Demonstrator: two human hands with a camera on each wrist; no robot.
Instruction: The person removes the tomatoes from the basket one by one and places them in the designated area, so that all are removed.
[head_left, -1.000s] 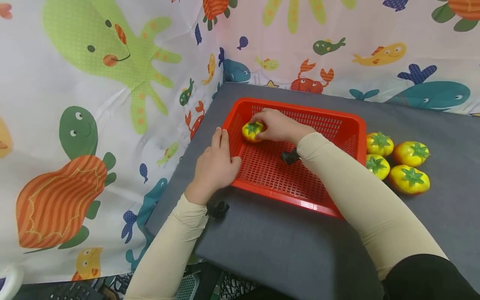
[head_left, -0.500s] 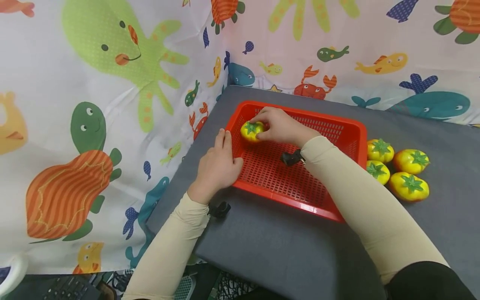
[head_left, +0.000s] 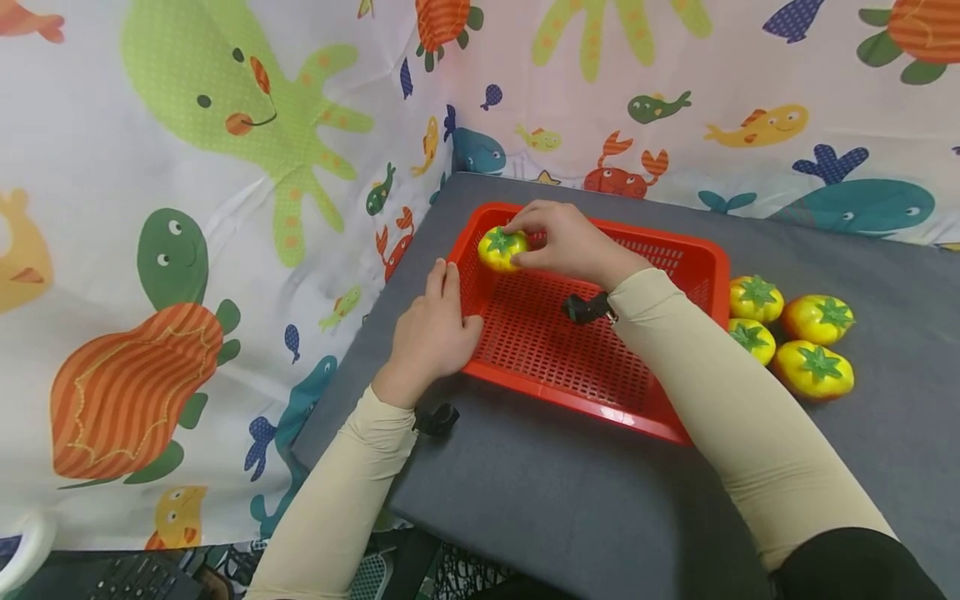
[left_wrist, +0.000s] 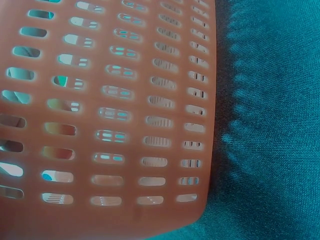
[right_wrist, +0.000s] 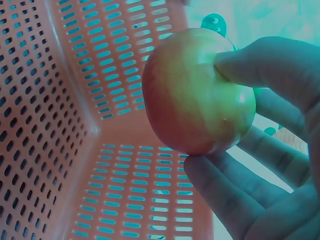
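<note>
My right hand (head_left: 566, 242) pinches a yellow-red tomato (head_left: 502, 251) with a green star-shaped top, thumb on one side and fingers on the other. In the right wrist view this tomato (right_wrist: 197, 95) is held above the floor of a red slotted plastic basket (head_left: 570, 333), near its far left corner. With fingers straight, my left hand (head_left: 435, 329) rests at the basket's left rim. The left wrist view shows only the basket's slotted outer wall (left_wrist: 135, 172) and the cloth beside it; the left hand is out of that view.
Several more tomatoes, one of them a larger tomato (head_left: 813, 371), lie grouped just right of the basket on the grey table (head_left: 540, 475). A patterned curtain (head_left: 247, 333) hangs along the left and back edges. Below the table's front edge sits a black keyboard (head_left: 135, 575).
The tomato in my right hand has risen slightly and moved a little toward the basket's far side. My left hand keeps its place at the rim.
</note>
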